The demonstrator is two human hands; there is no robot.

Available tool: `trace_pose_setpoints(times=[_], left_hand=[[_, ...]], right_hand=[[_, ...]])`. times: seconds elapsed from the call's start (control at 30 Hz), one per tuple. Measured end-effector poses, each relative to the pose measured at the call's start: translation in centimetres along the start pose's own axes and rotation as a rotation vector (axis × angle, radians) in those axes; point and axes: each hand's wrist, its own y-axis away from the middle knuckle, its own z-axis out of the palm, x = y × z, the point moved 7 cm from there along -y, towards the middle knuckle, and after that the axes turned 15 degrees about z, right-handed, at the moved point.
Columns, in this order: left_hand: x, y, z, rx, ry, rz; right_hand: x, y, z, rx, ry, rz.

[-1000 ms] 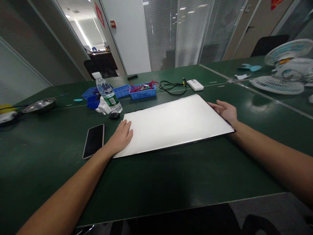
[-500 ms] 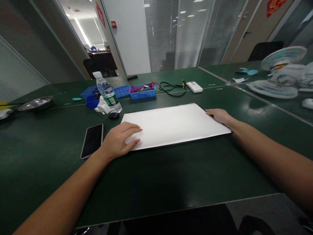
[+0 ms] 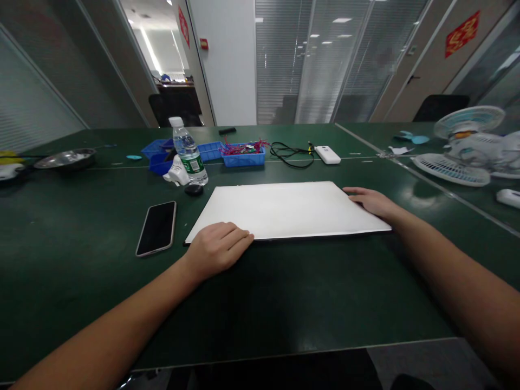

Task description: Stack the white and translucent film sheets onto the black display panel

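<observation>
A large white flat panel (image 3: 290,210) with a dark underside lies on the green table (image 3: 260,303) in front of me. My left hand (image 3: 218,248) rests at its near left corner, fingers curled over the near edge. My right hand (image 3: 370,200) lies at the panel's right edge with fingers laid flat along it. Both forearms reach in from the bottom of the view.
A black phone (image 3: 157,227) lies left of the panel. Behind are a water bottle (image 3: 188,151), a white object, a small black cap (image 3: 194,189), blue trays (image 3: 244,157) with coloured bits, a black cable (image 3: 290,153), a white box (image 3: 328,155). Fan parts (image 3: 467,146) sit right, a metal bowl (image 3: 67,158) left.
The panel has swung round so its long edge now faces me squarely. My left hand slid from the left edge to the near left corner; my right hand stayed on the right edge.
</observation>
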Motion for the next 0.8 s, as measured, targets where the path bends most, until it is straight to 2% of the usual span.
trace_pose_setpoints(times=[0.07,0.13,0.17,0.2,0.23,0.3,0.37,0.4,0.47,0.53,0.67,0.73,0.8], left_hand=[[0.0,0.2,0.1,0.020,0.015,-0.017],[-0.1,0.5,0.3,0.023,0.044,-0.044],[-0.1,0.5,0.3,0.018,0.043,-0.053],[-0.1,0.5,0.3,0.010,0.027,-0.054],[0.0,0.4,0.3,0.001,0.005,-0.052],[0.2,0.2,0.0,-0.001,-0.034,-0.039],[0.4,-0.1,-0.4,0.023,-0.051,-0.027],[0.5,-0.3,-0.6,0.043,-0.054,-0.025],[0.5,-0.4,-0.8,0.082,-0.060,-0.030],[0.5,-0.5,-0.9,0.114,-0.064,-0.035],[1.0,-0.9,-1.2,0.154,-0.086,-0.021],[2.3,-1.4,-1.6,0.187,-0.088,0.085],[4.0,-1.8,-1.7,0.214,-0.065,0.259]], right_hand=[[-1.1,1.9,-2.0,0.150,0.201,0.037],[-3.2,5.0,-3.7,0.300,0.277,-0.029],[-4.8,7.2,-3.9,0.386,0.348,-0.155],[-6.6,9.7,-3.4,0.418,0.365,-0.341],[-8.0,12.3,-2.0,0.356,0.352,-0.538],[-9.4,17.4,2.2,0.136,0.400,-0.874],[-9.6,21.2,6.3,0.053,0.512,-1.122],[-9.4,22.3,7.9,0.066,0.557,-1.192],[-9.3,23.3,9.8,0.146,0.573,-1.317],[-9.2,23.4,10.1,0.239,0.538,-1.410],[-9.2,23.1,8.6,0.343,0.507,-1.484],[-9.1,23.0,7.4,0.385,0.531,-1.468],[-8.8,23.1,5.7,0.438,0.553,-1.444]])
